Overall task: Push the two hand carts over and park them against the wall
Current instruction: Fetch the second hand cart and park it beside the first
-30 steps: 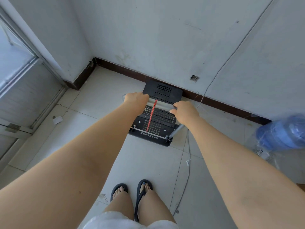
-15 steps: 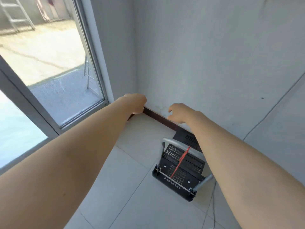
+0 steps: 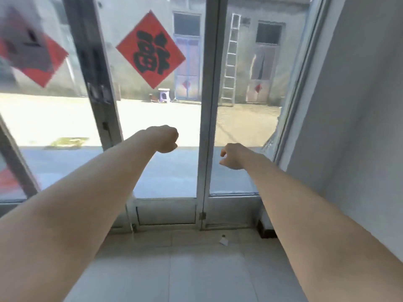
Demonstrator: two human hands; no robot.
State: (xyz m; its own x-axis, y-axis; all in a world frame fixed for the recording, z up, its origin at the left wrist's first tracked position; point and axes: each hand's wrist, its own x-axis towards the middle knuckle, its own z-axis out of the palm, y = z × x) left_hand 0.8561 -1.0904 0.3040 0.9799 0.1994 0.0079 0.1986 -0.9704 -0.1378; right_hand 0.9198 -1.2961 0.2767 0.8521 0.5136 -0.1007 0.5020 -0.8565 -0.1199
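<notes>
No hand cart is in view now. Both my arms reach forward at chest height in front of the glass doors. My left hand (image 3: 164,138) is curled into a loose fist with nothing in it. My right hand (image 3: 232,155) hangs with its fingers curled down and also holds nothing. The grey wall (image 3: 353,127) rises on the right.
Glass doors with metal frames (image 3: 206,118) fill the view ahead, with a red diamond paper (image 3: 150,50) stuck on the glass. Pale floor tiles (image 3: 185,269) lie below, with a small scrap of paper (image 3: 224,240) near the door sill. A dark skirting corner (image 3: 265,231) sits at the wall's foot.
Both hands have let go of the black cart's handle, which stayed by the wall. The view has swung up and left to the glass doors, and the cart has left the frame.
</notes>
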